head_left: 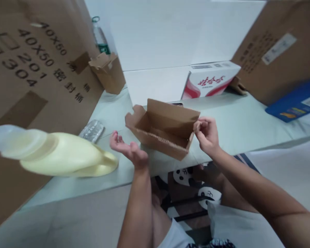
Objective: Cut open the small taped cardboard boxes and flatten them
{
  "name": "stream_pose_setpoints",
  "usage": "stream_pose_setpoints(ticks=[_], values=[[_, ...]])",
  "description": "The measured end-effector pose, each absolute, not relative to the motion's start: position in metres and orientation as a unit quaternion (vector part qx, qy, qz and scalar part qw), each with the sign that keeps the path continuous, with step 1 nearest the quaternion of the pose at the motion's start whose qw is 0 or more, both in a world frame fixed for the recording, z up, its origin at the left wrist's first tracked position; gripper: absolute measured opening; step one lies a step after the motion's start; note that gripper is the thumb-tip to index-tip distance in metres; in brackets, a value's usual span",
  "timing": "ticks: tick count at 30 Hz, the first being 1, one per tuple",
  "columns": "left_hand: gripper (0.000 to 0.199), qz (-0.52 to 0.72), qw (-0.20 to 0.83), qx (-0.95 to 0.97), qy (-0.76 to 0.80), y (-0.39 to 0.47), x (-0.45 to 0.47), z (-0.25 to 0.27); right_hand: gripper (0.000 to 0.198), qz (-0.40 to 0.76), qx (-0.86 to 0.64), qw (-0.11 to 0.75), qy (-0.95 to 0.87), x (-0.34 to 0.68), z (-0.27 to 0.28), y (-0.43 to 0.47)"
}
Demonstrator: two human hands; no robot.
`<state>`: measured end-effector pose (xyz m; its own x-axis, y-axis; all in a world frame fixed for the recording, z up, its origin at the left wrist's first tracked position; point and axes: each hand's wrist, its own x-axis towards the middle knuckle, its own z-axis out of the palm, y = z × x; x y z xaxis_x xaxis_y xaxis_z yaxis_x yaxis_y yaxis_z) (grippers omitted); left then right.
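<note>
A small brown cardboard box (160,146) rests on the pale green tabletop, its top open and its inside bare. One long flap stands up at the back, and a notched end flap rises on the left. At the box's right end, my right hand (207,133) pinches the edge of the cardboard near the corner. My left hand (130,150) is apart from the box, at its front left, with fingers loosely spread and nothing in them. Left of that hand is a pale yellow bottle (67,155) with a translucent cap.
Large cartons (36,69) stand at left and right. A silvery packet (92,131) lies behind the yellow bottle. Farther back are a smaller brown box (110,74), a clear bottle (100,36), a white-and-red box (209,81) and a blue package (297,100).
</note>
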<state>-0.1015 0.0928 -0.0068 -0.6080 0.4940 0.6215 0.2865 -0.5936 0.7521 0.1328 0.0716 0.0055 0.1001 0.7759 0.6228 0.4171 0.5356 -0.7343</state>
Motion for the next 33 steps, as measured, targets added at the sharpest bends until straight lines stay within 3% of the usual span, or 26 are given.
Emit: stream_pose_setpoints(ticks=[3,5,8,10,14,16,21,24,27,31,33], values=[[0.046,0.707,0.282,0.502,0.409,0.101,-0.091,-0.01,0.027,0.143,-0.496,0.544,-0.661,0.17,-0.003,0.04],[0.046,0.676,0.34,0.534,0.376,0.106,-0.081,-0.011,0.036,0.123,-0.531,0.525,-0.653,0.182,-0.005,0.038],[0.04,0.662,0.32,0.557,0.387,0.112,-0.066,-0.012,0.066,0.124,-0.575,0.544,-0.598,0.189,-0.012,0.052],[0.035,0.663,0.282,0.554,0.417,0.114,-0.059,-0.014,0.074,0.211,-0.556,0.557,-0.58,0.19,-0.019,0.059],[0.035,0.659,0.228,0.554,0.455,0.125,-0.055,-0.016,0.049,0.338,-0.465,0.559,-0.598,0.19,-0.029,0.054],[0.044,0.632,0.207,0.6,0.444,0.132,-0.059,-0.016,0.048,0.345,-0.436,0.568,-0.607,0.191,-0.03,0.048],[0.031,0.51,0.199,0.723,0.422,0.145,-0.071,-0.01,0.051,0.375,-0.423,0.573,-0.594,0.202,-0.03,0.05],[0.031,0.557,0.225,0.66,0.451,0.151,-0.076,-0.008,0.054,0.384,-0.494,0.589,-0.512,0.211,-0.035,0.061],[0.03,0.629,0.274,0.516,0.513,0.157,-0.08,-0.006,0.053,0.438,-0.547,0.522,-0.487,0.218,-0.038,0.066],[0.04,0.633,0.395,0.364,0.558,0.153,-0.072,-0.009,0.061,0.483,-0.421,0.466,-0.61,0.215,-0.029,0.053],[0.059,0.563,0.504,0.349,0.554,0.144,-0.062,-0.016,0.062,0.431,-0.377,0.477,-0.666,0.211,-0.022,0.043]])
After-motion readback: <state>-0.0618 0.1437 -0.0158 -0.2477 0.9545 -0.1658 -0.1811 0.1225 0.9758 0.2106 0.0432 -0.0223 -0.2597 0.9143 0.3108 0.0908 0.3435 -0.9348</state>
